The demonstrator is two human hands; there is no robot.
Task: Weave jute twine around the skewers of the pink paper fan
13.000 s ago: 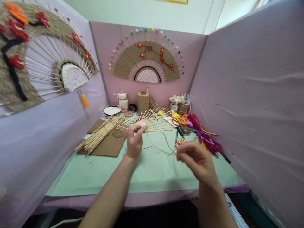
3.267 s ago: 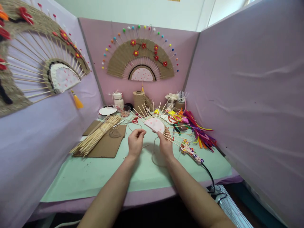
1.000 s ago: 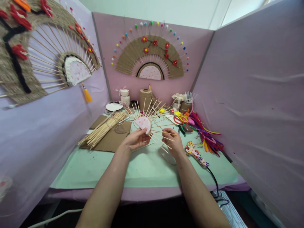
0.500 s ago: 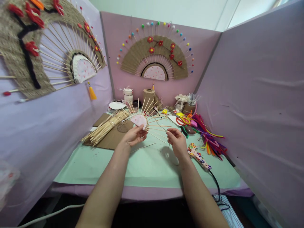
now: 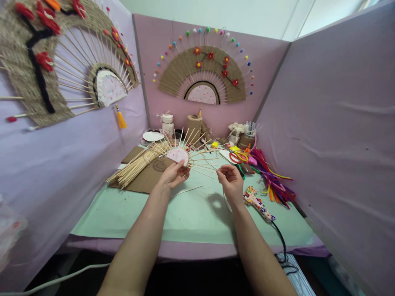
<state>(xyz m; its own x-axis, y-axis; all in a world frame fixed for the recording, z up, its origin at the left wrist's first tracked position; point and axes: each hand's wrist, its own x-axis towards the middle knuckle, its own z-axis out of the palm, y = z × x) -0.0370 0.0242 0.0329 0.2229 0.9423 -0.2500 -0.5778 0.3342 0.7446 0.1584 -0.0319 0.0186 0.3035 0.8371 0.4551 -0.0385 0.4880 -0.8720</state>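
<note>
My left hand (image 5: pixel 173 174) is closed on a half-made fan (image 5: pixel 178 155), a pink dotted half-disc with thin wooden sticks fanning out from it, held above the green table mat (image 5: pixel 191 213). To its right, my right hand (image 5: pixel 231 183) pinches a thin jute string (image 5: pixel 224 199) that hangs down toward the mat. A single loose stick (image 5: pixel 187 191) lies on the mat under the hands.
A bundle of sticks (image 5: pixel 135 166) rests on brown cardboard (image 5: pixel 145 179) at the left. A patterned glue gun (image 5: pixel 256 203) with a black cord lies at the right, near coloured pipe cleaners (image 5: pixel 271 176). Twine spool (image 5: pixel 194 125), jars and scissors stand at the back. Finished fans hang on the purple partition walls.
The fan has passed from my right hand to my left and been lifted off the mat. My right hand has drawn away to the right, pinching the string.
</note>
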